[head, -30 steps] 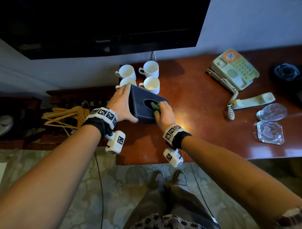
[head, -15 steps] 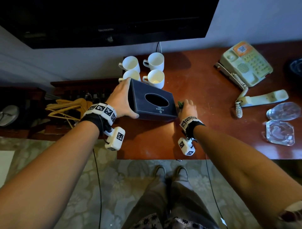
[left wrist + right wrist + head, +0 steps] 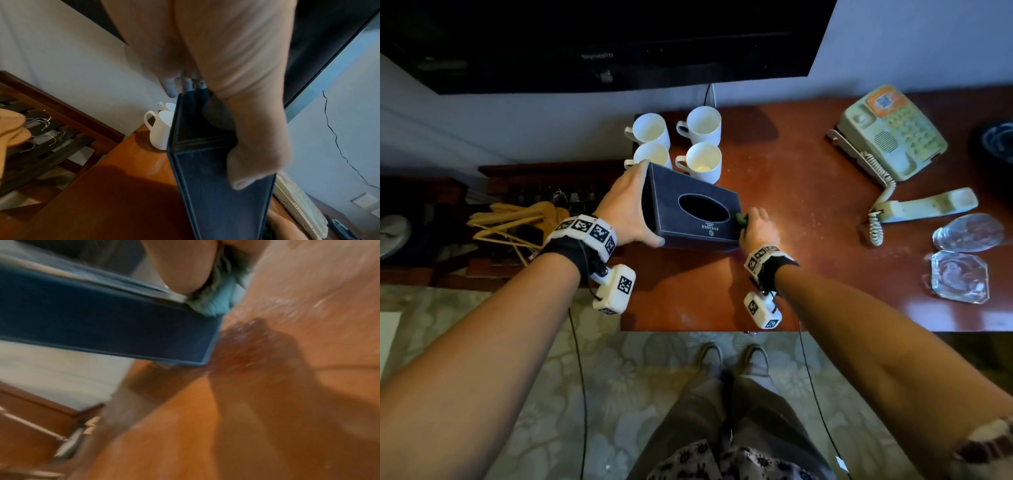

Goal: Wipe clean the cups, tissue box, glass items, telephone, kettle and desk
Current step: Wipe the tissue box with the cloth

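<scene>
While the left hand [image 3: 627,205] grips the left end of the dark tissue box [image 3: 690,216], thumb on the near side and fingers over the far edge, the right hand [image 3: 758,228] pinches a green cloth [image 3: 740,217] against the box's right end. Box sits on the desk [image 3: 808,212], tilted up a bit, just in front of four white cups [image 3: 703,161]. Telephone [image 3: 890,133] is off to the right, handset [image 3: 928,204] off the hook.
</scene>
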A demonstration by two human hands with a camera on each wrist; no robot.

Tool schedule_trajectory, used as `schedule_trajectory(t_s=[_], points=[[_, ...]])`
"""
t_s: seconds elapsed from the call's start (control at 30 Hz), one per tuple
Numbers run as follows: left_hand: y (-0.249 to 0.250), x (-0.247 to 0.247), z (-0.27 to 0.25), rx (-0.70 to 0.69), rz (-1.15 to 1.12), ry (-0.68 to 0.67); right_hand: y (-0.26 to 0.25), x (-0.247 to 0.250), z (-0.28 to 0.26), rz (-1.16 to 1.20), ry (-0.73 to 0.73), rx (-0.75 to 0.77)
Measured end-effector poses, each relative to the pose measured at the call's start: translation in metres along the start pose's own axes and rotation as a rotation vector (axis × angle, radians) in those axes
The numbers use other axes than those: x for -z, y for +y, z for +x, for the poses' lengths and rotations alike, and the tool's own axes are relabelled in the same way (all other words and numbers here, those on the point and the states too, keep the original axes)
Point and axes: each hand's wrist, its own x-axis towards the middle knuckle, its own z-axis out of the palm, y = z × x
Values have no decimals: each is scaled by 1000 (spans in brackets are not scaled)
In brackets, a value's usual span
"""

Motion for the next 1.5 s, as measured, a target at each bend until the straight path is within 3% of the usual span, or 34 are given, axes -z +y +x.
schedule_trajectory(t_s=[0.1, 0.47, 0.63, 0.73, 0.9, 1.0, 1.1, 1.37, 1.5], points=[[1, 0, 1, -3, -4, -5, 8, 9, 10, -46, -81, -84], [20, 12, -6, 74, -200, -102, 9, 48, -3, 368, -101, -362], [33, 26, 15, 345, -582, -64, 2, 71, -14, 507, -162, -414], [34, 31, 30, 448, -486, -55, 0, 78, -22, 583, -223, -398], [43, 36, 49, 496, -385, -213, 0, 88, -40, 643, -253, -420], [53, 33, 53, 547, -539, -367, 2, 99, -51, 617, -245, -391], [66, 30, 45, 545, -598, -436, 2, 104, -57, 617, -242, -364], [90, 24, 23, 486, -751, -360, -3, 132, -82, 603, -93, -346], [105, 24, 24, 439, -854, -409, -1, 143, -86, 580, -51, -372]])
